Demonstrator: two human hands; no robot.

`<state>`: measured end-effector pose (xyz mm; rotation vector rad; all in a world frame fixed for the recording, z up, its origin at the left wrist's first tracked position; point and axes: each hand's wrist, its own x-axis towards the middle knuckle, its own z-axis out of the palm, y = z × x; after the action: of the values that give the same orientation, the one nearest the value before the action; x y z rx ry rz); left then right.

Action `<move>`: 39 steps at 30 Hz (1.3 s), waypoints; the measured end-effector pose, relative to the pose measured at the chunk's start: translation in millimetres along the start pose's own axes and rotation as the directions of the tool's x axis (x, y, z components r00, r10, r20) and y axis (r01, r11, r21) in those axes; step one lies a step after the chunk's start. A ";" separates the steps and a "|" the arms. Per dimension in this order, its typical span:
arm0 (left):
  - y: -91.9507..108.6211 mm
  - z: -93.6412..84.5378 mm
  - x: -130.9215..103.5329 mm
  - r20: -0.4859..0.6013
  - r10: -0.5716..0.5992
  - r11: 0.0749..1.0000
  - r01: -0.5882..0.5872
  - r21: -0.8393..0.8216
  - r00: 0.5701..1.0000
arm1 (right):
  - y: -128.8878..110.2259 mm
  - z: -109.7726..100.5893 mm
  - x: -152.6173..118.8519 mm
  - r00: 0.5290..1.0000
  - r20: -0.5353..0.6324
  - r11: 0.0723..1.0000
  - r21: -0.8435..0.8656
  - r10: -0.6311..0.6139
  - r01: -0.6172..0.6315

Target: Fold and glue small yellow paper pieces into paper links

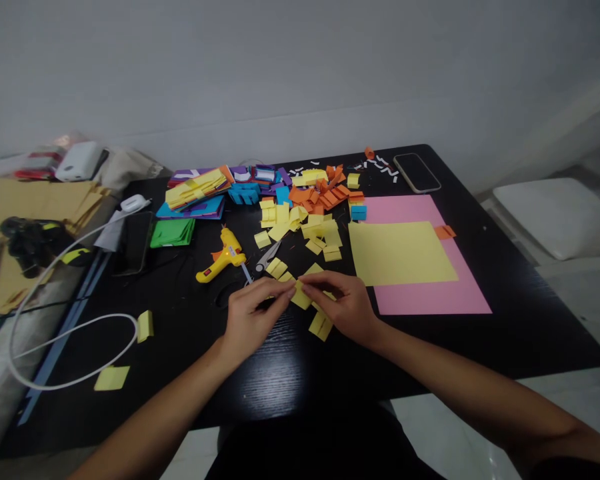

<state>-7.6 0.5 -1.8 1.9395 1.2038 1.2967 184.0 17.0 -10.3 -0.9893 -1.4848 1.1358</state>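
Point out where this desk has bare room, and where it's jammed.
Free: black tabletop right of the pink sheet; the patch between the looped white cable and left hand, nearer than the glue gun, save a yellow piece by the cable.
Crowded: beyond both hands, with yellow pieces and orange strips.

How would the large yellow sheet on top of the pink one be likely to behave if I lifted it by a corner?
The large yellow sheet looks thin and broad, so it would probably feel light and sag. Its flat, seemingly unfastened lie on the pink sheet suggests that a sideways push might slide it.
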 end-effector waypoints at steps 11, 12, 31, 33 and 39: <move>-0.6 -1.2 -0.6 0.006 -0.006 1.000 0.006 0.007 1.000 | 0.1 -2.8 -1.1 0.990 0.024 0.984 -0.112 -0.140 0.142; -0.8 -1.1 -0.7 0.011 -0.020 1.000 0.020 0.007 1.000 | 0.1 -2.8 -1.0 0.989 0.025 0.983 -0.110 -0.144 0.146; -3.3 -7.1 4.3 -0.024 -0.225 0.974 0.224 -0.034 0.974 | 9.4 -1.6 5.2 0.981 0.066 0.972 0.142 0.180 -0.188; -3.7 -7.5 5.1 -0.028 -0.224 0.974 0.223 -0.044 0.974 | 8.3 -2.6 6.8 0.976 0.067 0.963 0.159 0.208 -0.216; -5.2 -8.2 5.3 -0.042 -0.215 0.976 0.213 -0.043 0.976 | 5.6 -5.1 9.7 0.970 0.115 0.957 0.174 0.213 -0.231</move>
<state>-16.3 7.2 -0.1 1.7084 1.3590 1.2476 187.4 28.5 -13.2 -1.0011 -1.3352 1.4740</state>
